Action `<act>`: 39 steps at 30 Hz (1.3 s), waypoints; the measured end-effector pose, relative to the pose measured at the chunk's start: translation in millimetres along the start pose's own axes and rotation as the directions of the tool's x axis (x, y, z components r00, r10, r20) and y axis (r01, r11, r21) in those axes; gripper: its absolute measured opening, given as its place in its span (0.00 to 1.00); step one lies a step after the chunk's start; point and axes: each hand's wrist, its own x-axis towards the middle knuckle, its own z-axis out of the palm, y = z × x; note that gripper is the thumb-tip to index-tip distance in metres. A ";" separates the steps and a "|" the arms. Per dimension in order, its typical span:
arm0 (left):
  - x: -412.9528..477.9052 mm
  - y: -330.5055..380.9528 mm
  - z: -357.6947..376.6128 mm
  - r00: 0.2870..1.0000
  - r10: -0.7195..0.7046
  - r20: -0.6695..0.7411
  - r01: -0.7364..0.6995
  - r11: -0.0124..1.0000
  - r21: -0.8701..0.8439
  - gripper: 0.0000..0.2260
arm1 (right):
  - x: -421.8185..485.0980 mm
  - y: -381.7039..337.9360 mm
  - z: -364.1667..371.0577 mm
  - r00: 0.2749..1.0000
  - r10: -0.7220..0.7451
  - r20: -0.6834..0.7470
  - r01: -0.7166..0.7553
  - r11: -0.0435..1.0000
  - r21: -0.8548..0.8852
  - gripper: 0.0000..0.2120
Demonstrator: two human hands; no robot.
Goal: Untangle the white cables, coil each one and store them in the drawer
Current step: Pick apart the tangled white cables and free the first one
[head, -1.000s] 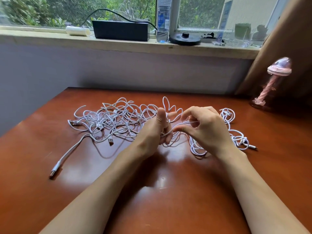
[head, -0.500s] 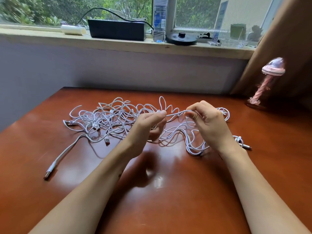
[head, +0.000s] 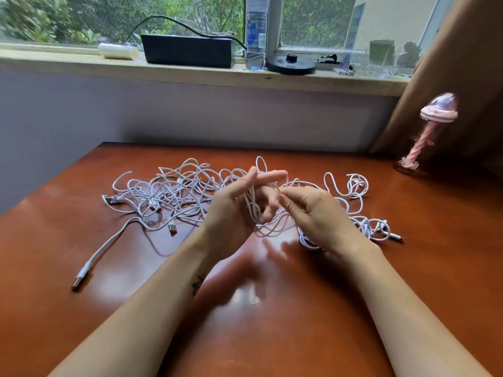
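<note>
From the head camera, the white cables (head: 174, 194) lie in one loose tangle on the brown table (head: 272, 322). The tangle spreads from the middle of the view out toward nine o'clock, and a smaller knotted bunch sits at about three o'clock of the hands. One free plug (head: 80, 278) trails off toward eight o'clock. The left hand (head: 239, 202) is raised just above the pile, its fingers mostly straight and fanned, with several strands draped across the palm and threaded between them. The right hand (head: 313, 210), just beside it at three o'clock, pinches one strand between thumb and forefinger close to the left fingertips. This looks like the untangling step, early on: nothing is coiled, and no drawer is in view. The next move probably calls for drawing the pinched strand clear of the loops on the left fingers. It would then be followed toward a free end without tightening the knots.
</note>
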 end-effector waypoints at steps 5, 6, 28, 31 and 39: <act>0.2 5.0 -3.1 1.000 -0.028 -0.008 0.027 0.992 -0.122 0.29 | -3.4 -6.6 7.2 0.994 -0.024 0.105 0.029 0.999 -0.043 0.13; -0.2 5.5 -2.0 1.000 -0.025 -0.002 0.024 0.991 -0.131 0.30 | -4.5 -8.0 7.3 0.992 -0.034 0.119 0.042 0.997 -0.058 0.12; 1.7 -14.1 -33.0 0.976 0.217 0.012 -0.139 0.583 0.801 0.42 | -1.6 -9.9 -0.8 0.969 -0.172 -0.180 0.140 0.974 -0.178 0.11; 2.5 -16.8 -34.7 0.969 0.240 0.050 -0.153 0.435 0.887 0.38 | -1.4 -14.1 -3.9 0.930 -0.248 -0.271 0.193 0.957 -0.215 0.13; 8.6 -24.3 -35.2 0.932 0.350 0.088 -0.186 0.255 0.949 0.15 | -1.5 -17.1 -13.9 0.886 -0.250 -0.391 0.149 0.951 -0.271 0.09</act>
